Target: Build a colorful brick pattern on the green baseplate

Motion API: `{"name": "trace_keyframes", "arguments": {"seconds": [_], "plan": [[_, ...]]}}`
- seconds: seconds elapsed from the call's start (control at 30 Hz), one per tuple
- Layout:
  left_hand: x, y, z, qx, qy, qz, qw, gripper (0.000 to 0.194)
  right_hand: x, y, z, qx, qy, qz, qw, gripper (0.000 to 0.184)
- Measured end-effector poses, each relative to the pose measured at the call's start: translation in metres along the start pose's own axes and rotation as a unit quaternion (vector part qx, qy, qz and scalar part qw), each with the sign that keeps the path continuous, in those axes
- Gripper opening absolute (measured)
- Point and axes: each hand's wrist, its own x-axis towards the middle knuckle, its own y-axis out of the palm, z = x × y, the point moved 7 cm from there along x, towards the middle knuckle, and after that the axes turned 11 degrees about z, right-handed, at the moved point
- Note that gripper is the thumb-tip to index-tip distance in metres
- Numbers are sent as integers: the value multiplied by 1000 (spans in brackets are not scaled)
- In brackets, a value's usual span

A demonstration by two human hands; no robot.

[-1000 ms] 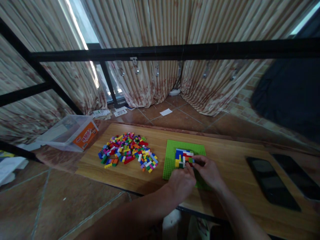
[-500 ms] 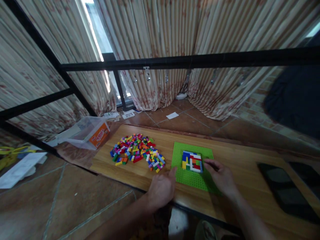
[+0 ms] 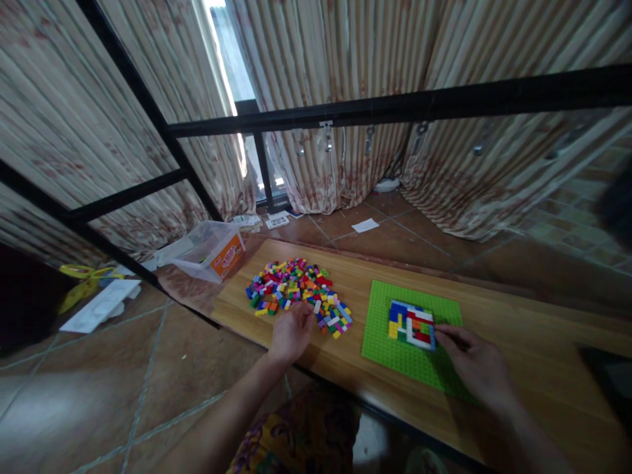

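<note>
My left hand (image 3: 292, 333) is at the front edge of a loose pile of coloured toy bricks (image 3: 291, 283). Its fingers are curled together beside a white brick (image 3: 316, 307), and whatever may be between them is hidden. On a green baseplate (image 3: 380, 339) sits a flat, roughly square patch of joined bricks (image 3: 399, 322) in blue, yellow, white, red, orange and green. My right hand (image 3: 476, 362) rests over the plate's right side, thumb and fingers pinched together at the patch's right edge. I cannot make out what they grip.
Everything lies on a long wooden board (image 3: 345, 375). Past its left end stands a clear plastic box (image 3: 197, 253) with an orange label. A dark flat device (image 3: 612, 375) lies at the right. Behind the board runs a black metal rail (image 3: 345, 112) before striped curtains.
My left hand has left the brick patch and moved left to the loose pile. My right hand stays by the patch's right edge. The view has swung left.
</note>
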Motion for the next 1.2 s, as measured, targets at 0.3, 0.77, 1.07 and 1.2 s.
{"name": "trace_keyframes", "arguments": {"seconds": [0.3, 0.77, 1.07, 1.2], "plan": [[8, 7, -3, 45, -31, 20, 998, 18, 3, 2, -4, -15, -1, 7, 1000, 41], [3, 7, -7, 95, 36, 15, 995, 21, 3, 2, -4, -16, 26, 17, 999, 44], [-1, 15, -24, 58, 115, 60, 990, 21, 1, 2, -2, -16, 19, 11, 1000, 42], [-6, 15, -23, 57, 109, 71, 990, 17, 1, 3, 0, -4, 9, 16, 1000, 41]]}}
